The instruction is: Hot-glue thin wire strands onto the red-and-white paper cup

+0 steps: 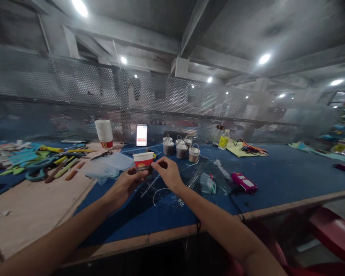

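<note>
My left hand (126, 183) holds a small paper cup (143, 160), white at the rim with a red band, from below and behind. My right hand (168, 170) pinches the cup's right side near the rim with thumb and fingers. Both hands hover over the blue table (276, 180), above a scatter of thin bent wires (163, 191). Several finished little cup baskets with wire handles (182, 148) stand just beyond the cup.
A stack of white paper cups (104, 133) stands at the back left. Scissors and coloured tools (43, 163) lie on a board (31, 207) to the left. A pink glue gun (244, 181), bottles (223, 138) and a perforated metal screen (74, 103) lie beyond.
</note>
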Action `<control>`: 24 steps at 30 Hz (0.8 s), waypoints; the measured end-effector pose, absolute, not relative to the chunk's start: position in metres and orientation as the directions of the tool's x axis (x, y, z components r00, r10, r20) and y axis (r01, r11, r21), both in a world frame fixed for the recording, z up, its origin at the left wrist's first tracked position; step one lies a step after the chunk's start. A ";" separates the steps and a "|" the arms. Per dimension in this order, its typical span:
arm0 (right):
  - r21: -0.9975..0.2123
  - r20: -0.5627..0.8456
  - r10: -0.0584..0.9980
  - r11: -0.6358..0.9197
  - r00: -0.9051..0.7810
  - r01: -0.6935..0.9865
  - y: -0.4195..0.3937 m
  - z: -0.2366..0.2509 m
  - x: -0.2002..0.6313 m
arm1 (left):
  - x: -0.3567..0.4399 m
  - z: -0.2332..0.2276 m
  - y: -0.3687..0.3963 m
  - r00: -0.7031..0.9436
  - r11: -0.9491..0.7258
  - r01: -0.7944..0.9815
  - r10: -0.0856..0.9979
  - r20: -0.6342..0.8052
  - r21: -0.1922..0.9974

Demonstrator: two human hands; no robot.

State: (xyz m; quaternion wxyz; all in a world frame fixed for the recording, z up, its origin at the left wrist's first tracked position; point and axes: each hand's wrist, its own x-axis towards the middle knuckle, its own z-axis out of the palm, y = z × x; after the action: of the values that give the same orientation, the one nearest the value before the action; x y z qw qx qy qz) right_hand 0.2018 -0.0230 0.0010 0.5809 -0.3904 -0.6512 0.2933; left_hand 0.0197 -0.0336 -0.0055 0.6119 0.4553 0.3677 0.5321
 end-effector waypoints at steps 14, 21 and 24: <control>-0.857 0.498 0.867 0.495 -0.016 0.142 -0.027 0.012 0.203 | 0.013 -0.010 -0.028 0.308 0.056 -0.384 0.949 0.071 0.921; -0.853 0.509 0.860 0.508 -0.021 0.119 -0.027 0.014 0.205 | 0.015 0.001 -0.040 0.339 0.059 -0.392 0.937 0.084 0.918; -0.855 0.506 0.862 0.507 -0.036 0.110 -0.028 0.015 0.206 | 0.015 0.001 -0.040 0.345 0.073 -0.409 0.935 0.079 0.910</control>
State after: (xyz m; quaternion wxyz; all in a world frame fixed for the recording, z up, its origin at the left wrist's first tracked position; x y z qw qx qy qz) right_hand 0.2060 -0.0276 0.0152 0.5829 -0.3774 -0.6433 0.3225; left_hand 0.0146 -0.0395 0.0013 0.6756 0.4647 0.2834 0.4973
